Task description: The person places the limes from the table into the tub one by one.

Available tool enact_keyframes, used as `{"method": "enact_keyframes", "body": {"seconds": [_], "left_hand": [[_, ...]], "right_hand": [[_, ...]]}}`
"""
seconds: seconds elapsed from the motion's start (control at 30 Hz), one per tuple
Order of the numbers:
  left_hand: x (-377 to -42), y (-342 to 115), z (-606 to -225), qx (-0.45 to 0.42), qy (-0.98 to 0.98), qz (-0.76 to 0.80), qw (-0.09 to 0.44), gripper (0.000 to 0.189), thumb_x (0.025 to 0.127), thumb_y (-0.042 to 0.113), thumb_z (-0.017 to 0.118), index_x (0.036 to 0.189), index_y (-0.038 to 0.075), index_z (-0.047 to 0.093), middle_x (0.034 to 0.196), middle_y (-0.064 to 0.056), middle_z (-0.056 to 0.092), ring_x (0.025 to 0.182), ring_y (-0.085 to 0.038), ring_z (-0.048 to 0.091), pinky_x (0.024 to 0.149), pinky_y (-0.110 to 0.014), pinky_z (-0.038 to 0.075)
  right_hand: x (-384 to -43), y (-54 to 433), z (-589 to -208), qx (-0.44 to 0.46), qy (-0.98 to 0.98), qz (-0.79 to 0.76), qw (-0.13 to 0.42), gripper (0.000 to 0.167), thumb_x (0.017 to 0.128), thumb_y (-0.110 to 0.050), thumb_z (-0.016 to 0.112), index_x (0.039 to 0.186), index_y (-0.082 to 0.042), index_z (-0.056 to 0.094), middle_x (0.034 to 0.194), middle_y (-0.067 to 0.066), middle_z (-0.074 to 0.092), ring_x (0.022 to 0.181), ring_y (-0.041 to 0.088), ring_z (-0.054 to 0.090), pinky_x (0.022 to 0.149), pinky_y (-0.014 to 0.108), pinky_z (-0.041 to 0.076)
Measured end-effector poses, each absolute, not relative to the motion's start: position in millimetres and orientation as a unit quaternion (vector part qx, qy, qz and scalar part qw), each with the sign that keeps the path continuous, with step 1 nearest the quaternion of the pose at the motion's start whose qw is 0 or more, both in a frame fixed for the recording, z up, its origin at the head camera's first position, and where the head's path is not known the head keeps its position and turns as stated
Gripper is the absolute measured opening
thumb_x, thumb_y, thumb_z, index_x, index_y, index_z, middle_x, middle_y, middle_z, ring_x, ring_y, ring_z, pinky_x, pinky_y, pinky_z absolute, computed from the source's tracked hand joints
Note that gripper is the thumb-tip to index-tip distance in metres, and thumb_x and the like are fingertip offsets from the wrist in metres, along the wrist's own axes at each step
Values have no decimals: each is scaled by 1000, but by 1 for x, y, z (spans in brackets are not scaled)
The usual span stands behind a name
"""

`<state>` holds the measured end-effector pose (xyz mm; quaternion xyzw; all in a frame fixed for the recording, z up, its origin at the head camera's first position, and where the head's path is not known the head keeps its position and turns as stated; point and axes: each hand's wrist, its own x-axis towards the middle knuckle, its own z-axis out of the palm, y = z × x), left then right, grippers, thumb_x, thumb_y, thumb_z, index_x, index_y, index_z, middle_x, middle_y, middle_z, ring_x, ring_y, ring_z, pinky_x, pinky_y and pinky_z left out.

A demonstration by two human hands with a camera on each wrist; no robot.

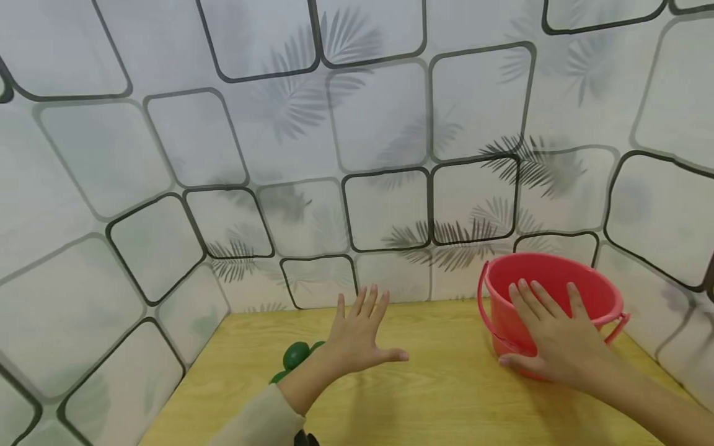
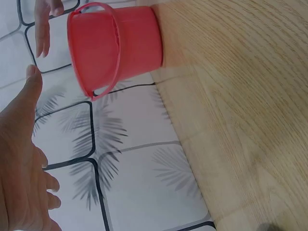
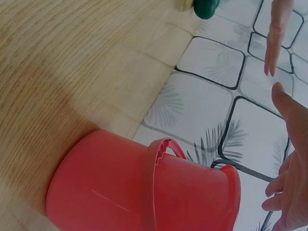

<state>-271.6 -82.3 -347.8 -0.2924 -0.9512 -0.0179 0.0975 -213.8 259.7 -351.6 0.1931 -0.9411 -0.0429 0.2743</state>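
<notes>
Both hands are held up over the table with fingers straight and spread, holding nothing. My left hand point(image 1: 359, 341) is left of centre in the head view, thumb pointing right. Near its forearm are several round dark green objects point(image 1: 295, 355), partly hidden by the arm; one green object point(image 3: 206, 7) shows at the top of the right wrist view. My right hand point(image 1: 555, 341) overlaps the front of a red plastic bucket point(image 1: 504, 319) in the head view. The right wrist view shows the bucket point(image 3: 96, 183) upright on the table, apart from that hand, its handle hanging down the side.
The wood-grain table point(image 1: 435, 384) meets a patterned wall point(image 1: 385, 210) at its back edge. Side walls with the same pattern rise at left and right. The bucket stands near the back right corner. A small black object point(image 1: 305, 438) shows at the bottom edge, beside the left sleeve.
</notes>
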Motion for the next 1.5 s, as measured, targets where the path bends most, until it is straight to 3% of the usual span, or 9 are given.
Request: {"method": "enact_keyframes", "body": {"seconds": [0.23, 0.73, 1.2, 1.5], "left_hand": [[-274, -80, -349, -285, -952, -27, 106, 106, 77, 77, 48, 153, 16, 6, 158, -11, 2, 145, -29, 0, 110, -65, 5], [-278, -70, -345, -292, -949, -17, 117, 104, 79, 76, 47, 153, 20, 1, 158, -8, -2, 145, -27, 0, 113, -60, 6], [-286, -72, -350, -292, -947, -17, 135, 102, 78, 81, 35, 153, 18, 7, 158, -9, 5, 146, -28, 5, 112, -61, 9], [-291, -64, -349, -298, -945, -38, 132, 100, 79, 81, 32, 153, 20, 4, 158, -6, 3, 146, -25, 3, 112, -60, 8]], "right_hand": [[-216, 257, -350, 194, -934, -42, 296, 110, 65, -63, 73, 145, 1, 32, 143, 24, 40, 131, 41, 32, 109, 62, -10], [-218, 259, -349, 169, -938, -44, 299, 103, 67, -62, 71, 140, 4, 39, 141, 26, 41, 132, 43, 33, 107, 61, -16], [-213, 264, -349, 162, -937, -37, 307, 104, 62, -58, 78, 139, 3, 42, 141, 26, 41, 132, 43, 32, 108, 62, -14], [-214, 266, -351, 158, -933, -33, 323, 101, 62, -55, 79, 137, 4, 45, 138, 27, 44, 129, 44, 37, 109, 61, -12]]}}
